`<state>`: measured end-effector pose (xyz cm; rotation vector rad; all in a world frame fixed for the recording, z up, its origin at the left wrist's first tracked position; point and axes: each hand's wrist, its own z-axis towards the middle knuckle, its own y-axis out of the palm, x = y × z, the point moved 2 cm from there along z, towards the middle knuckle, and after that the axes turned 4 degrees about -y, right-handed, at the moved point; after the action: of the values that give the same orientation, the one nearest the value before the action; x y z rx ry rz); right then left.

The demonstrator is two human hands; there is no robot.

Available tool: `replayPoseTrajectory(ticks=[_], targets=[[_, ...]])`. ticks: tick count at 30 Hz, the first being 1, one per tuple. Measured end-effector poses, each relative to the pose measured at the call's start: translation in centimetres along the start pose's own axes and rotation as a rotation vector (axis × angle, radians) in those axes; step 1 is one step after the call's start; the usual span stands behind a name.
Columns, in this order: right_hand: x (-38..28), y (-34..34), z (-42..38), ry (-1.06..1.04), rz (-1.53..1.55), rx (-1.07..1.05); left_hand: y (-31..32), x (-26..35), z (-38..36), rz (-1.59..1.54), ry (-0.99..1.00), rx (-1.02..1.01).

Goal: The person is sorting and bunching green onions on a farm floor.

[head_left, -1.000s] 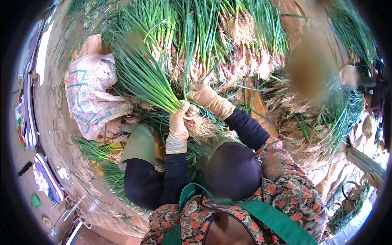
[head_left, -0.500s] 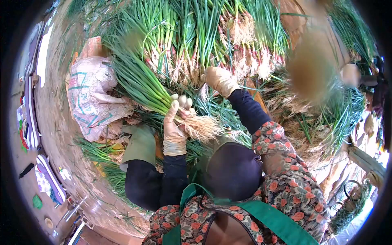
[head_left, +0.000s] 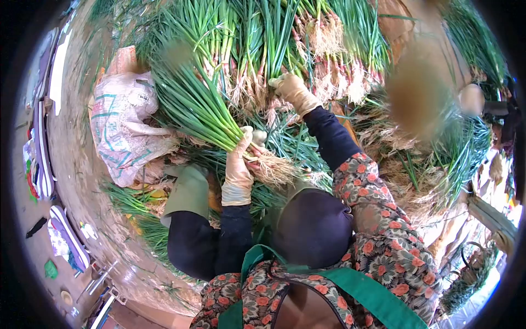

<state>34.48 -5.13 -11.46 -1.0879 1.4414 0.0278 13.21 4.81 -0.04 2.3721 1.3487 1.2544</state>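
My left hand point(head_left: 239, 164), in a pale glove, is closed around a bunch of green onions point(head_left: 205, 115). Their leaves point up and left, and a tuft of pale roots point(head_left: 274, 167) sticks out to the right of the fist. My right hand point(head_left: 296, 93), also gloved, is at the lower stalks of a large pile of green onions point(head_left: 249, 55). Its fingers are curled in against the stems just above the roots; what lies between them is hidden.
A crumpled white woven sack point(head_left: 123, 126) lies left of the held bunch. More green onions with tangled roots point(head_left: 400, 159) are heaped on the right. My knees, one in a dark covering point(head_left: 312, 227), are close below my hands. A wooden beam point(head_left: 493, 219) stands at the lower right.
My right hand has moved up a little, from the root ends to the stalks of the pile. My left hand has turned slightly and shifted right, still gripping the bunch.
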Motion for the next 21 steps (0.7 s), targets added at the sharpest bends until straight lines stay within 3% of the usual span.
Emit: replayPoseTrajectory(ticks=[2, 4, 5, 6, 8, 9, 10, 12, 14, 15, 17, 19, 21], targets=[[1.4, 1.7, 0.8, 0.081, 0.111, 0.026, -0.8, -0.4, 0.5, 0.132, -0.041, 0.043], [-0.5, 0.4, -0.3, 0.009, -0.053, 0.105, -0.6, -0.9, 1.0, 0.193, -0.038, 0.052], [-1.5, -0.3, -0.3, 0.093, -0.172, 0.114, -0.4, -1.1, 0.8, 0.204, -0.062, 0.062], [-2.8, -1.3, -0.5, -0.21, -0.403, -0.012, -0.3, -1.1, 0.8, 0.213, -0.081, 0.073], [-5.0, -1.8, -0.6, -0.233, -0.421, -0.138, -0.2, -0.7, 1.1, 0.296, -0.077, 0.085], [-4.2, -0.7, -1.4, -0.333, -0.131, -0.164, -0.4, -0.6, 0.8, 0.336, -0.08, 0.103], [-5.7, -0.7, -3.0, -0.095, -0.109, -0.159, 0.2, -0.2, 0.6, 0.329, -0.053, 0.126], [-8.1, -2.2, -5.4, 0.039, -0.126, -0.243, 0.0, -0.4, 0.8, 0.187, -0.066, 0.095], [-5.2, -2.3, -5.2, 0.117, 0.079, 0.022, 0.2, -0.8, 0.6, 0.122, -0.042, 0.1], [-2.8, -1.3, -3.2, 0.169, -0.148, 0.112, 0.3, -0.9, 0.5, 0.089, -0.026, 0.103], [-1.1, 0.0, -1.8, -0.087, -0.073, 0.158, -0.3, -1.5, 1.0, -0.044, 0.009, 0.031], [-2.8, -0.6, -0.5, 0.085, -0.018, 0.07, -0.7, -1.4, 1.3, -0.101, 0.0, -0.059], [-4.0, -1.5, -0.6, 0.092, -0.075, 0.233, -0.2, -1.0, 0.9, 0.002, 0.006, 0.021]])
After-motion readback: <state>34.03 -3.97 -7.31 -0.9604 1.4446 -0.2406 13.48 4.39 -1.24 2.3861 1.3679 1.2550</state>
